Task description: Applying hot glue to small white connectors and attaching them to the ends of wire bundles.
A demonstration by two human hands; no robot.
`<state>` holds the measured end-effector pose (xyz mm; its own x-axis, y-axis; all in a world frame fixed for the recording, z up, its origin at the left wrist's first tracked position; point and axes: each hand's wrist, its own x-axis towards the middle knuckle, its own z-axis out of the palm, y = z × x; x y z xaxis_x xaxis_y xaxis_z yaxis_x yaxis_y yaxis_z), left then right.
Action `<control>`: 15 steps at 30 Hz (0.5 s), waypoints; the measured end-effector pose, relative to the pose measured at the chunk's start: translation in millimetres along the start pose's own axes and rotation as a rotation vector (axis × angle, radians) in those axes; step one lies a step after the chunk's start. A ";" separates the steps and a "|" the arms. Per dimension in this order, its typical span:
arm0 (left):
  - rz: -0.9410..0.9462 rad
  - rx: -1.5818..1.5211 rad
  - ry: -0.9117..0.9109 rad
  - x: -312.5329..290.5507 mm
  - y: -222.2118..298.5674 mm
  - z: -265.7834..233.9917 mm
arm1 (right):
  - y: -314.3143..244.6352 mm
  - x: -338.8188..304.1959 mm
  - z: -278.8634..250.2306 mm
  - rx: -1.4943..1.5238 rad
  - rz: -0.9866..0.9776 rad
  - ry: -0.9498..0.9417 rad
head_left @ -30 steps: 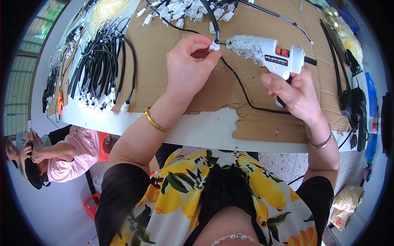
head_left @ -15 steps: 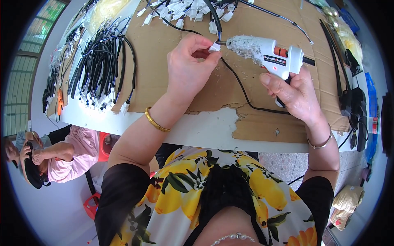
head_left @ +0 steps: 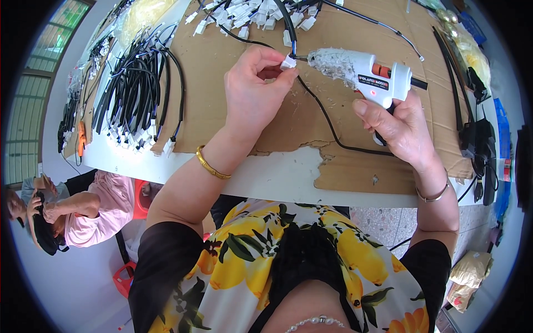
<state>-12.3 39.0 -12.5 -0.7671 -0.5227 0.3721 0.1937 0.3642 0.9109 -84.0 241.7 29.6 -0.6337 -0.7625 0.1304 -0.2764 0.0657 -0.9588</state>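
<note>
Between the thumb and fingertips of my left hand (head_left: 256, 91) is a small white plastic connector (head_left: 288, 62). A black-sleeved cable (head_left: 288, 25) with thin wires runs upward from it. My right hand (head_left: 401, 125) is wrapped round the handle of a white hot glue gun (head_left: 373, 75), its front coated with dried glue strands. The gun points left, and its metal nozzle (head_left: 300, 58) meets the wire end of the connector; whether glue is flowing cannot be made out. A black glue stick (head_left: 418, 83) juts from the gun's back.
Cardboard (head_left: 222, 119) covers much of the white table (head_left: 266, 175). White connectors (head_left: 261, 12) are heaped at the far side, and a bundle of black cables (head_left: 133, 91) lies left. A black power adapter (head_left: 482, 147) is at the right edge. Another person in pink (head_left: 97, 211) sits lower left.
The connector in my left fingers and the glue gun's nozzle have shifted very slightly. Both hands keep their grips.
</note>
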 end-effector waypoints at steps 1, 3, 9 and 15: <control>-0.002 -0.013 0.000 -0.2 0.7 0.2 | 1.0 0.4 0.3 -0.006 -0.034 0.005; -0.005 -0.026 0.000 -0.2 1.1 0.0 | 1.1 0.8 0.0 -0.012 -0.069 0.009; -0.015 -0.127 -0.031 -0.5 1.9 -0.4 | -0.2 0.0 -1.9 0.007 0.000 0.002; -0.005 -0.183 -0.087 1.6 2.0 -3.6 | -5.9 0.4 -1.4 0.076 0.016 0.025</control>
<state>-11.0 36.1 -9.4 -0.8166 -0.4532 0.3576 0.2910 0.2117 0.9330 -83.6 241.9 35.7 -0.6556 -0.7454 0.1206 -0.2113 0.0277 -0.9770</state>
